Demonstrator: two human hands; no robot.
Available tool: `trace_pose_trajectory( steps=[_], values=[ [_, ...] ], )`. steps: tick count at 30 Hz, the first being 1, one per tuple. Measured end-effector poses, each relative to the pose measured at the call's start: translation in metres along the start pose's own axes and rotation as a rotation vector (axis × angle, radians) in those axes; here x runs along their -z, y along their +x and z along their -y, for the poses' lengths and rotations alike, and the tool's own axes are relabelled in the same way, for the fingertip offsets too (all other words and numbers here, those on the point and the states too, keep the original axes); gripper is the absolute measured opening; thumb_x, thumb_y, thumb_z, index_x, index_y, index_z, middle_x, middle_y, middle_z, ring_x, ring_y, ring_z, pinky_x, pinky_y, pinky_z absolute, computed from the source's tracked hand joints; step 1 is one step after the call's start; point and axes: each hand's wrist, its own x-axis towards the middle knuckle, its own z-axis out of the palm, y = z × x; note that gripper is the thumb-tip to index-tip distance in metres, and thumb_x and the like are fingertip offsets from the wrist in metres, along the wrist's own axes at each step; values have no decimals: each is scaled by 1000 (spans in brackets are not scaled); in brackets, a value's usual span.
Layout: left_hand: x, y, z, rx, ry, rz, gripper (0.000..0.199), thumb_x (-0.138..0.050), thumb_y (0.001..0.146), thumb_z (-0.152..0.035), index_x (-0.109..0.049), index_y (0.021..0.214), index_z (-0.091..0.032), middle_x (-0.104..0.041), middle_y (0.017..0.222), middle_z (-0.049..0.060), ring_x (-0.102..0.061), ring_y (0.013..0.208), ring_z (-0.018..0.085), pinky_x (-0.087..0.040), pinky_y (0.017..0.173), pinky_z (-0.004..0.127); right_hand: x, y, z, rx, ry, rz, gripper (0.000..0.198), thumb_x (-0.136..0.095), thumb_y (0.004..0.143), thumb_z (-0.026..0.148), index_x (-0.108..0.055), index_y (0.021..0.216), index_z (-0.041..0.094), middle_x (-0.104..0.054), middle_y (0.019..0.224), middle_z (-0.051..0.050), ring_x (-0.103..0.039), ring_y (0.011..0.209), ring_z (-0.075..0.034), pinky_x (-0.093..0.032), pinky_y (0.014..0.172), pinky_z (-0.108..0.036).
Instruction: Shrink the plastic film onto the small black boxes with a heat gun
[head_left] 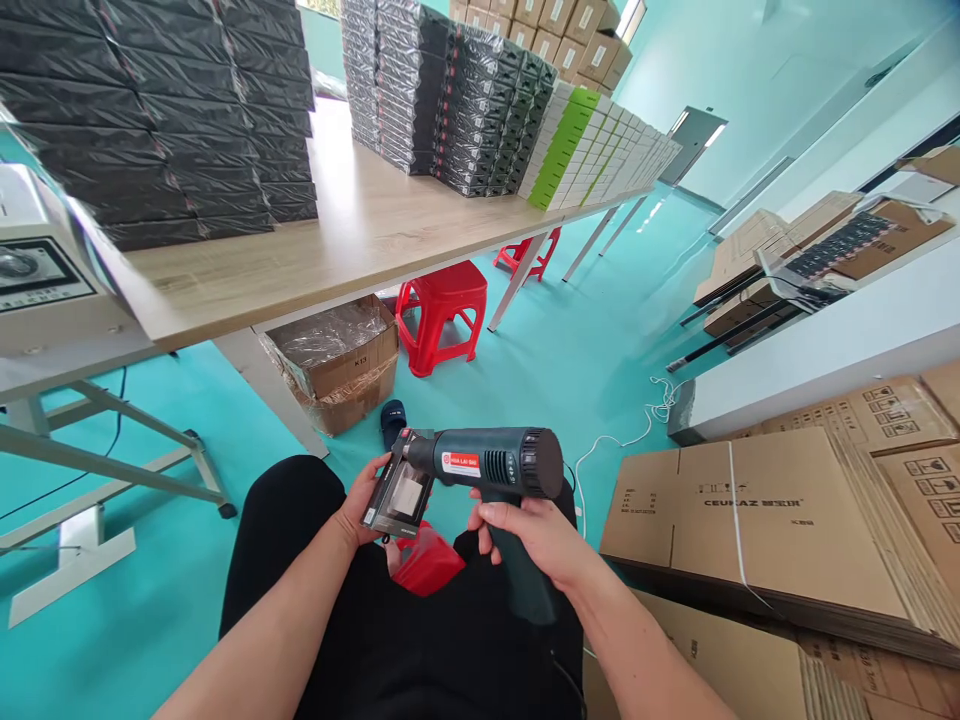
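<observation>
My right hand (pixel 534 532) is wrapped round the grip of a dark green heat gun (pixel 480 462), which has a red and white label on its barrel. The gun's metal nozzle points left, at the upper part of a small black box (pixel 397 494) with a pale panel on its face. My left hand (pixel 362 503) holds this box by its left side, tilted above my lap. Just below the box, a red plastic piece (pixel 427 562) lies over my thighs. Whether the nozzle touches the box cannot be made out.
Stacks of black wrapped boxes (pixel 165 110) and white and green boxes (pixel 592 150) stand on the wooden table (pixel 360 225). Under it are an open carton (pixel 349 375) and a red stool (pixel 444 300). Flattened cartons (pixel 750 520) are piled at my right. A white cable (pixel 611 440) crosses the floor.
</observation>
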Motion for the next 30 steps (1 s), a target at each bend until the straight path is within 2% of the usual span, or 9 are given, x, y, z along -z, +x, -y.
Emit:
trace_pose_trajectory(
  steps=[5,10,11,14,16,17,22,27,30],
  values=[
    [5,4,-1,-71,-44,-27,42,-55,78,-45,-65,99,-9,-72,85,15,-68,79,30,-53,74,39,-3,-8,-1,-112,-217,236,18,-65,74,30,-70,80,14,-66,70,-5,-58,57,-15,-47,54,-28],
    [4,5,-1,-77,-40,-61,40,-55,77,-46,-65,93,-11,-72,81,15,-68,74,31,-52,74,44,-7,-5,-2,14,-173,15,22,-58,80,32,-69,90,15,-67,75,-6,-60,67,-17,-48,57,-28],
    [4,5,-1,-78,-43,-64,40,-55,77,-46,-65,94,-11,-72,81,15,-68,75,32,-52,74,45,-6,-6,-1,5,-194,43,22,-58,80,32,-69,89,15,-67,75,-6,-60,65,-17,-48,57,-28],
    [3,4,-2,-107,-60,-58,40,-54,78,-45,-65,97,-11,-72,84,15,-68,77,31,-53,73,43,-3,-14,1,-105,-333,271,17,-62,77,29,-70,81,14,-66,68,-5,-57,55,-14,-46,54,-28],
    [4,4,-3,-128,-66,-65,39,-54,78,-44,-65,97,-12,-72,83,14,-68,77,30,-53,71,42,-2,-18,0,-141,-343,336,16,-64,75,28,-70,79,14,-65,67,-4,-56,54,-13,-45,54,-27],
    [5,4,-3,-131,-68,-68,38,-54,78,-44,-65,95,-12,-72,81,13,-69,75,30,-53,70,41,-2,-18,-1,-135,-298,303,17,-64,75,28,-70,80,13,-66,69,-5,-56,55,-13,-46,54,-27],
    [10,5,-3,-84,-59,-48,39,-55,78,-44,-64,96,-10,-71,78,12,-69,73,28,-54,68,39,-12,3,0,-23,121,-89,29,-63,77,32,-65,97,12,-67,79,-7,-59,57,-14,-47,52,-26],
    [12,6,-3,-113,-32,-103,44,-55,78,-46,-63,103,-10,-72,83,13,-69,80,30,-54,68,39,-9,25,5,7,207,-74,31,-66,75,32,-64,98,12,-68,82,-9,-62,61,-16,-49,51,-26],
    [12,4,-3,-138,-53,-78,45,-55,78,-46,-63,102,-9,-71,88,15,-68,82,31,-54,74,43,5,33,0,16,196,-259,30,-67,74,33,-64,94,12,-68,77,-8,-61,60,-16,-50,50,-26]
  ],
)
